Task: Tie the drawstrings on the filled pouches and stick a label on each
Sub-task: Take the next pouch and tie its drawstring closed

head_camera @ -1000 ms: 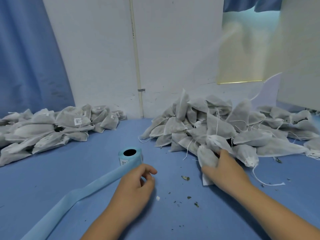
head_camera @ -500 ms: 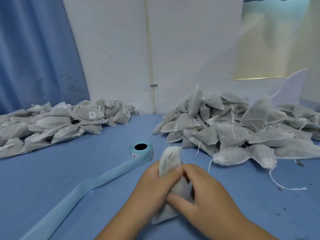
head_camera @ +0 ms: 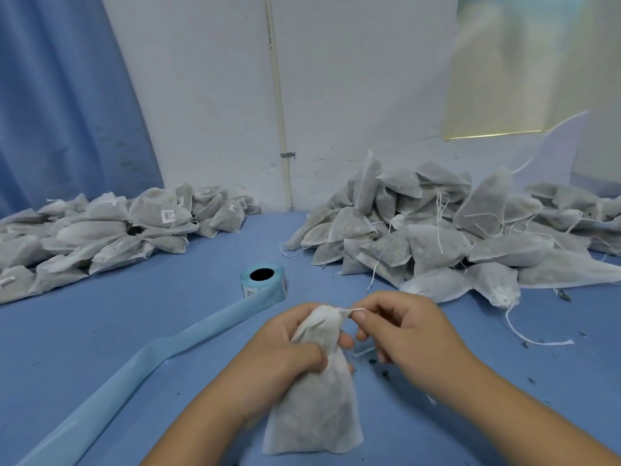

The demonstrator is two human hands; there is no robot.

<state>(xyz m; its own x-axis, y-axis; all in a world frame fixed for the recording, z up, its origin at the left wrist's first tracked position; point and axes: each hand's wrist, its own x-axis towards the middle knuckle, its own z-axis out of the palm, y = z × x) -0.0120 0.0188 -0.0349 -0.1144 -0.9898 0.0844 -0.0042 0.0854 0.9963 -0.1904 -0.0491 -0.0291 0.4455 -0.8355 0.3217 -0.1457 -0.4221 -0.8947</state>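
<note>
Pouch [head_camera: 316, 408] stands front and centre on the desk [head_camera: 134, 314], left hand [head_camera: 285, 351] at its left side, right hand [head_camera: 406, 331] at the drawstring [head_camera: 353, 310] up top. Label roll [head_camera: 263, 280] sits just behind (its strip [head_camera: 141, 361] trails near-left). The left heap [head_camera: 100, 237] and right heap [head_camera: 437, 243] lie back against the wall [head_camera: 336, 95].

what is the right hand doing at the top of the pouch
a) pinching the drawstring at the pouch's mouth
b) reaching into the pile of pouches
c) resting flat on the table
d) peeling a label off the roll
a: the right hand pinches the white drawstring coming off the gathered top of the pouch, whose neck the left hand grips; the label roll stands untouched behind them.
</note>
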